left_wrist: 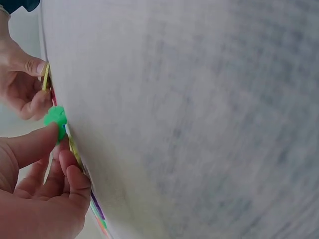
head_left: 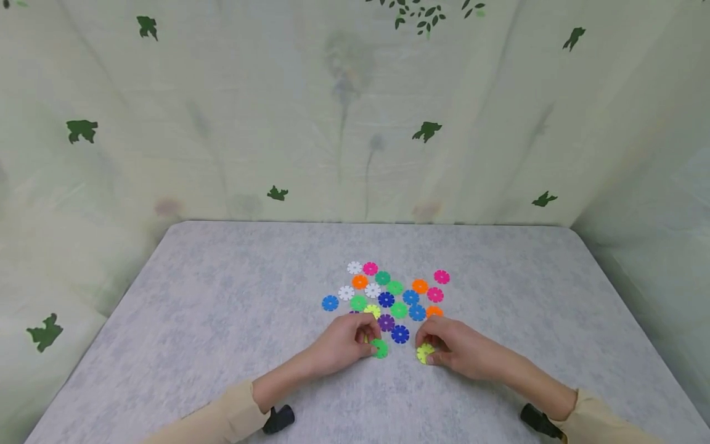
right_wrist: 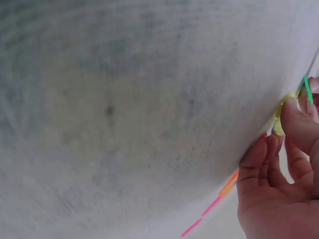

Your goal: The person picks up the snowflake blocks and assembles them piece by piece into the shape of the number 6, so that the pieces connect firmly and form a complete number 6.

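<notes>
Between the thumb and fingers of my left hand (head_left: 345, 343) is a green notched disc (head_left: 379, 348), held near the front of a spread of similar discs. My right hand (head_left: 465, 347) pinches a yellow notched disc (head_left: 425, 353) a short way to the right. In the left wrist view the green disc (left_wrist: 56, 117) faces the camera at the thumb tip, while the yellow disc (left_wrist: 45, 77) shows edge-on in the right hand. Part of another yellow piece peeks out behind the left fingers. A dark blue disc (head_left: 400, 334) lies between and just beyond the two hands.
Flat notched discs in several colours lie beyond the hands, among them a pink one (head_left: 442, 277) at the far right and a light blue one (head_left: 330, 303) at the left. The grey-covered table (head_left: 222, 277) meets a pale patterned curtain (head_left: 310, 111) at its back.
</notes>
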The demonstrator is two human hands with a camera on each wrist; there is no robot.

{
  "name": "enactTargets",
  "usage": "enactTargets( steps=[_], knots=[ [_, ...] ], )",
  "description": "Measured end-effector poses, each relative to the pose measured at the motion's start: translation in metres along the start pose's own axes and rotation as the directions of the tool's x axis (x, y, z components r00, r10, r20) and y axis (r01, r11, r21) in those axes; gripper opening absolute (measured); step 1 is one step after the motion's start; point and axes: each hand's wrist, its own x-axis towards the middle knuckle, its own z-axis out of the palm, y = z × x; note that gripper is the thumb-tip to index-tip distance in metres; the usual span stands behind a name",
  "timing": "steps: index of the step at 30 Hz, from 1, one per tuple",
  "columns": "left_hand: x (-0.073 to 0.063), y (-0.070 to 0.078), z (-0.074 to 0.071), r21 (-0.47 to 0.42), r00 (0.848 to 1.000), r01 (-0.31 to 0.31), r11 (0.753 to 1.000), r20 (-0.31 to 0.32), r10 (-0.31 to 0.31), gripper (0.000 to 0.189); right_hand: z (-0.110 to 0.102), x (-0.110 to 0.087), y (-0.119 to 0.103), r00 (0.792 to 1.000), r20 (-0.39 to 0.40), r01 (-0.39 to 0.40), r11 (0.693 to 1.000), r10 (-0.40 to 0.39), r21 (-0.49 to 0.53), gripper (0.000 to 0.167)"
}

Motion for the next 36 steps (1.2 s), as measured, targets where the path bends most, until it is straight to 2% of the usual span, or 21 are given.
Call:
enactTargets(
  steps=[6, 9, 13, 16, 19, 23, 27, 31, 36],
  knots=[
    [-0.005, -0.001, -0.004, -0.022, 1.000, -0.006, 1.000, -0.018, 0.006, 0.023, -0.002, -0.002, -0.005, 0.996, -0.009, -0.085, 0.996, 0.085, -0.015, 0.024],
    [-0.009, 0.000, -0.006, -0.124, 1.000, 0.015, 0.992, -0.024, -0.018, 0.023, -0.002, -0.005, -0.009, 0.995, -0.036, -0.091, 0.996, 0.091, -0.009, 0.024],
    [-0.014, 0.003, -0.008, -0.262, 0.998, 0.048, 0.964, -0.029, -0.058, 0.023, -0.002, -0.009, -0.014, 0.991, -0.104, -0.083, 0.996, 0.085, 0.020, 0.025],
    [-0.016, 0.006, -0.011, -0.296, 0.995, 0.054, 0.954, -0.062, -0.076, 0.023, 0.000, -0.011, -0.018, 0.981, -0.180, -0.061, 0.997, 0.069, 0.048, 0.025],
    [-0.016, 0.009, -0.013, -0.322, 0.991, 0.039, 0.946, -0.106, -0.077, 0.022, 0.002, -0.011, -0.023, 0.963, -0.262, -0.044, 0.996, 0.062, 0.072, 0.027],
    [-0.017, 0.016, -0.015, -0.385, 0.986, 0.013, 0.923, -0.146, -0.076, 0.026, 0.006, -0.011, -0.033, 0.934, -0.347, -0.035, 0.990, 0.082, 0.138, 0.027],
    [-0.019, 0.023, -0.015, -0.456, 0.983, 0.024, 0.890, -0.150, -0.103, 0.029, 0.010, -0.009, -0.043, 0.897, -0.426, -0.028, 0.978, 0.116, 0.207, 0.023],
    [-0.022, 0.030, -0.014, -0.501, 0.978, 0.048, 0.864, -0.151, -0.142, 0.028, 0.014, -0.006, -0.053, 0.852, -0.494, -0.043, 0.964, 0.173, 0.263, 0.022],
    [-0.025, 0.035, -0.014, -0.589, 0.978, 0.040, 0.807, -0.143, -0.153, 0.028, 0.016, -0.004, -0.065, 0.820, -0.544, 0.003, 0.948, 0.179, 0.317, 0.022]
  ],
)
